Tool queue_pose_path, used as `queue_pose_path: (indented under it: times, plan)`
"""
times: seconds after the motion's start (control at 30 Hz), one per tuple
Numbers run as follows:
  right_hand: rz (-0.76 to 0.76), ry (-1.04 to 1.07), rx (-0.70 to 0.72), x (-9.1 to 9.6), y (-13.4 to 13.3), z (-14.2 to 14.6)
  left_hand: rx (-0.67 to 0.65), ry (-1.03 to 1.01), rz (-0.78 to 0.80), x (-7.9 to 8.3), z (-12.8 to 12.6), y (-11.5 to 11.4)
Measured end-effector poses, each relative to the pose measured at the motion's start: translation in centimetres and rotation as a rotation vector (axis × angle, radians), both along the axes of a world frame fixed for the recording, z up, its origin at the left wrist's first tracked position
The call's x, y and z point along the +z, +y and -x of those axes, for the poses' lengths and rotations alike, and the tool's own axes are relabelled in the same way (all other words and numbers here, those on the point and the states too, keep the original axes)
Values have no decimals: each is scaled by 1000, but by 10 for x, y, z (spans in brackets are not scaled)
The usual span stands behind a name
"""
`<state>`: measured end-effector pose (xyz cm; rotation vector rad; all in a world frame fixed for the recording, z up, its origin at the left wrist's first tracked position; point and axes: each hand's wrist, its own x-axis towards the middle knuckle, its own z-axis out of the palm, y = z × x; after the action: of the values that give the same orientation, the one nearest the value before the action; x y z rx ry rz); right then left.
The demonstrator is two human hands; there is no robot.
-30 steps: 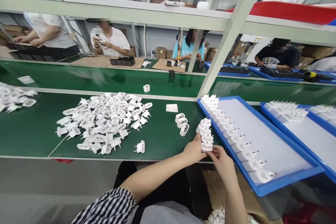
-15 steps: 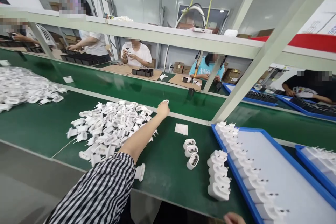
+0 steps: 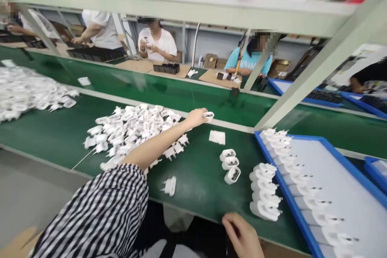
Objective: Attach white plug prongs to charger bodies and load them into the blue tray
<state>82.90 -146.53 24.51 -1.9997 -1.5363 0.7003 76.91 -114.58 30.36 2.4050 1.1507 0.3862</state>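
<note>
Stretched out over the far side of the bench, my left hand grips a white plug housing, its open end facing me. A heap of white plug parts with pins lies under and left of that forearm. My right hand is at the near bench edge, thumb and finger curled together, with nothing visible in them. A single plug part lies to its left. Ahead of the right hand stand three open white housings with dark parts inside. To its right is a row of closed white plug adapters.
A blue-rimmed tray holds a line of white adapters at right. A white cloth or paper piece lies beyond the housings. A slanted post and shelf beam cross ahead. Co-workers sit across the green bench.
My left hand has drawn a housing away from the far edge, slightly rightward. My right hand has come further into view and moved left along the near edge. The camera view has shifted.
</note>
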Motion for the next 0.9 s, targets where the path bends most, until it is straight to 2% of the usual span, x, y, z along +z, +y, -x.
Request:
queue_pose_path:
  times: [0.13,0.27,0.37,0.47,0.53,0.7,0.8,0.9]
  plan:
    - [-90,-98,195,3,46,36,-91,-34,10,10,60,-58]
    - [-142,-305,412,4,88,82,55,-44,85,3,111,-108]
    - [-125,-376,470,3,100,99,159,-67,159,-14,131,-126]
    - [-95,-326,389,-1,91,87,189,-100,227,-33,138,-135]
    - [-92,-232,279,-2,81,69,150,-142,262,-41,136,-142]
    - [-239,212,-45,6,68,31,-21,-283,314,-52,119,-162]
    - [-361,335,-87,8,75,30,-44,-355,360,-54,111,-170]
    - [-341,385,-56,3,86,38,-35,-382,406,-53,109,-173]
